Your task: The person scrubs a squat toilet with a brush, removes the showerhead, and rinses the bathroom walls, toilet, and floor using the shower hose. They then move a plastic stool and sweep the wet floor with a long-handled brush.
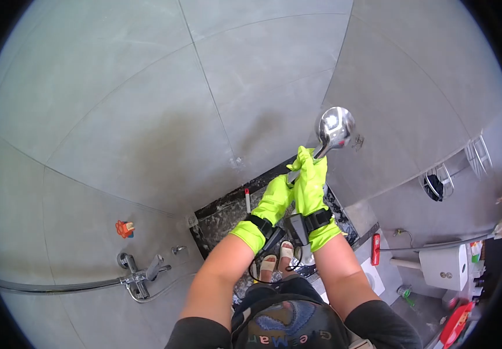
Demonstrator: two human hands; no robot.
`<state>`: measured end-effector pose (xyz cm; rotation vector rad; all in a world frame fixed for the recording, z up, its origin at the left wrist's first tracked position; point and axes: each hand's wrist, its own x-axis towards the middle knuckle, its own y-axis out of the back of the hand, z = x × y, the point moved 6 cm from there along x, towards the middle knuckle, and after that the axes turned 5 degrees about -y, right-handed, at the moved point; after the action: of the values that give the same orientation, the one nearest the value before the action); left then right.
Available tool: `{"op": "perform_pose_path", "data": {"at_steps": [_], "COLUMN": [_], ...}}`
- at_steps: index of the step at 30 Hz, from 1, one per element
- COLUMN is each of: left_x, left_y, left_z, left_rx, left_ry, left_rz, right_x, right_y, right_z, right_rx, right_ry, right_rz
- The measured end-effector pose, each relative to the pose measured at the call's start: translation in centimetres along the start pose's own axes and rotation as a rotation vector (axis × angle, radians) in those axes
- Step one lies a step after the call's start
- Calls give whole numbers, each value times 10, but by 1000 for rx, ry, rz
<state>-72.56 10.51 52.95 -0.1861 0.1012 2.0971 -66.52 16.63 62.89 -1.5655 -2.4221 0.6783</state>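
A chrome shower head (336,127) points up and to the right in front of the grey wall. My right hand (309,180), in a bright yellow-green rubber glove, is closed around its handle just below the head. Lower on the same handle, my left hand (276,199) wears a matching glove and is closed too, its fingers partly hidden behind the right hand. Black straps with small dark devices circle both wrists.
Large grey tiles (146,110) cover the walls. At left are a chrome shower mixer (138,277) and an orange knob (125,228). A dark stone floor (222,224) lies below, with a red-capped white stick (247,200). A white cistern (444,266) stands right.
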Motion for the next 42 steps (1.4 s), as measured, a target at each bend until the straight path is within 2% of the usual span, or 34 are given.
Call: {"op": "perform_pose_path", "data": {"at_steps": [1,2,4,5,8,9,12,13,16,17,18,19,22,24,25,26,28,29,31,34,35,38,39,42], "left_x": [4,-4,-7,-2,-31,-49,-42,-28,15,-14,-15,-21,-21,-35,-43,-45,-28,-21,-14,-11,-10,9,4,19], "left_y": [-3,-3,5,5,20,15,10,14,1,-7,-6,1,13,18,14,10,10,10,9,-4,2,6,10,20], "left_z": [-9,15,27,21,65,80,67,53,-42,28,37,51,56,71,58,49,28,28,34,9,10,-9,6,-18], "left_rx": [-15,-31,71,10,720,838,922,828,370,-108,-226,-202,157,617,786,971,1028,900,625,-204,-156,-167,-39,374], "left_ry": [-125,-248,-230,-253,-129,-662,-554,-282,-120,-258,-298,-166,-125,-21,-568,-665,-377,-220,81,-118,-179,-194,-122,-150], "left_rz": [-181,-364,-487,-437,106,430,467,304,55,-241,-379,-429,-262,99,421,613,531,394,125,-149,-318,-292,-188,310], "right_x": [5,6,5,5,3,4,3,0,-1,1,2,4,7,6,3,3,8,4,0,5,5,8,16,51], "right_y": [3,2,2,4,2,5,6,4,1,-1,-3,-3,2,2,0,1,6,1,-3,-7,-10,-12,-10,-7], "right_z": [4,5,4,5,2,5,5,3,-8,-10,-7,-3,-2,-1,-2,2,12,1,-3,-1,-2,-4,3,38], "right_rx": [-31,2,62,54,207,231,235,145,-19,-31,-9,9,97,172,225,233,250,151,53,-11,-15,40,64,16], "right_ry": [-50,-67,-102,-129,-48,-44,-15,-1,-32,-50,-64,-77,-86,-45,-34,-24,-4,52,8,-69,-104,-115,-120,-109], "right_rz": [-25,-41,-71,-45,49,81,111,74,-21,-94,-109,-122,-47,72,118,123,127,69,-1,-143,-164,-158,-162,-173]}}
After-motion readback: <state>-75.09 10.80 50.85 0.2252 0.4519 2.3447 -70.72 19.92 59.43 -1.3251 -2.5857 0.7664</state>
